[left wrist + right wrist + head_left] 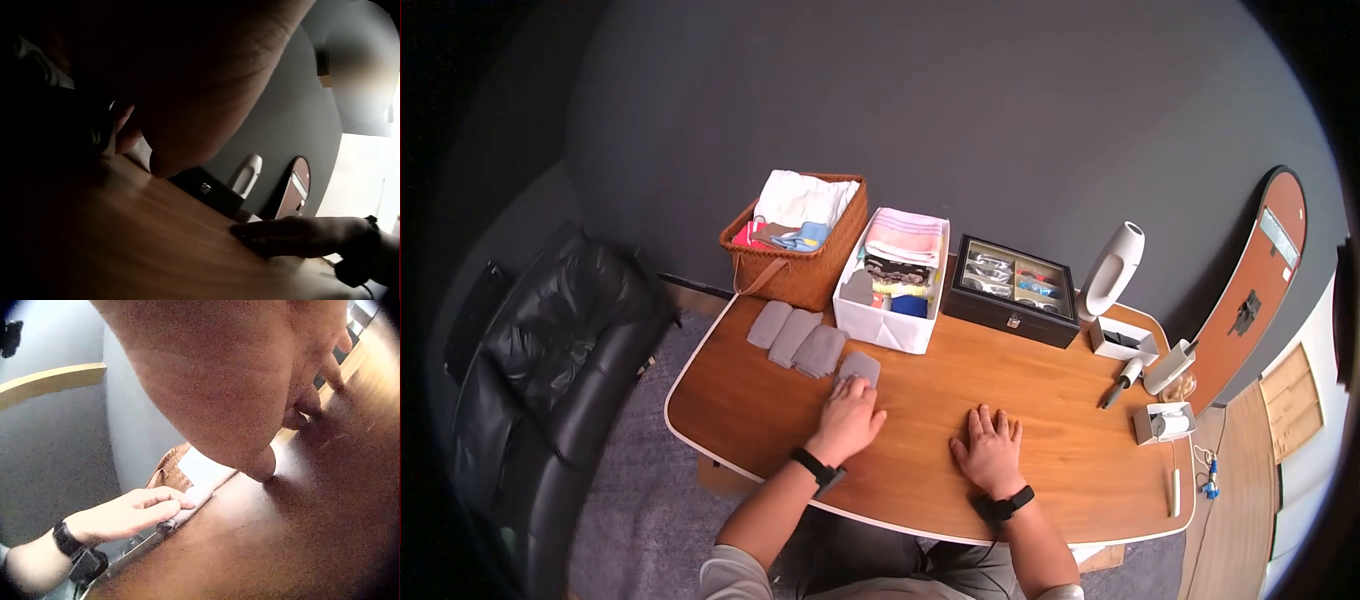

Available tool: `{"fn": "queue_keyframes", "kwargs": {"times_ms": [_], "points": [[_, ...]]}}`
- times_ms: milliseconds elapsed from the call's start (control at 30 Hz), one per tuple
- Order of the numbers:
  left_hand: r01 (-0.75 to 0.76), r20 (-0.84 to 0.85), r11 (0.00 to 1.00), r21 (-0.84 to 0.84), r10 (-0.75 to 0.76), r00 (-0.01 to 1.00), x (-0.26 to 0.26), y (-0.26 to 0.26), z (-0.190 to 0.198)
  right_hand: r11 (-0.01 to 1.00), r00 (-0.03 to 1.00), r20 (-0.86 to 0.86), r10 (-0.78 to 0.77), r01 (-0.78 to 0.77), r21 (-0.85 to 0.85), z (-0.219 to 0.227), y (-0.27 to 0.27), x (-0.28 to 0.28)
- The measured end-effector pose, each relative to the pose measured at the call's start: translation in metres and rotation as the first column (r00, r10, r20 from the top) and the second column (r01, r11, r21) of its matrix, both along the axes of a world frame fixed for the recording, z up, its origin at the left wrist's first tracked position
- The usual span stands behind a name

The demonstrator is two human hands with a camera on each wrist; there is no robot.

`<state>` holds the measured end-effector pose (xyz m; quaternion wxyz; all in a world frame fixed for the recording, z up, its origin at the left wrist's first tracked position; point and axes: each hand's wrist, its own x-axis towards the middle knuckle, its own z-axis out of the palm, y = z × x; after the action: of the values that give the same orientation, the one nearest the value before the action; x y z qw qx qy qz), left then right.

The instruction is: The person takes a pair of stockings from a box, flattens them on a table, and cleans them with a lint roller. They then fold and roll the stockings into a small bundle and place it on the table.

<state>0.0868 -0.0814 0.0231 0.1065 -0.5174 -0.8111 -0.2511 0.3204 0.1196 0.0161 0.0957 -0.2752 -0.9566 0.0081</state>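
Observation:
My left hand point(848, 415) rests its fingertips on the near end of a folded grey cloth point(861, 367) on the table. In the right wrist view, the fingers of that left hand point(134, 512) lie over the cloth's edge, with the thumb alongside. Three more folded grey cloths point(798, 338) lie in a row to its left. My right hand point(990, 455) lies palm down on the bare wood with its fingers spread, holding nothing. From the left wrist, the right hand point(300, 236) appears dark, low over the tabletop.
Behind the cloths stand a wicker basket point(745, 262) of clothes and a white box point(882, 328) of folded textiles. A black glasses case point(1012, 318) is to their right. Along the right side are a white upright device point(1112, 270), small white boxes point(1145, 425) and a white stick point(1175, 493).

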Motion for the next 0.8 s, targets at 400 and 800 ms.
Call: {"fn": "queue_keyframes", "kwargs": {"times_ms": [400, 800], "points": [[-0.034, 0.178, 0.994, -0.108, 0.053, 0.983, -0.047, 0.036, 0.057, 0.999, 1.0, -0.008, 0.026, -0.026, 0.047, 0.006, 0.0, 0.003], [-0.354, 0.039, 0.82, -0.449, 0.414, 0.91, -0.178, 0.17, 0.096, 0.994, 0.986, 0.162, 0.028, -0.011, -0.104, 0.029, 0.004, 0.001]]}}
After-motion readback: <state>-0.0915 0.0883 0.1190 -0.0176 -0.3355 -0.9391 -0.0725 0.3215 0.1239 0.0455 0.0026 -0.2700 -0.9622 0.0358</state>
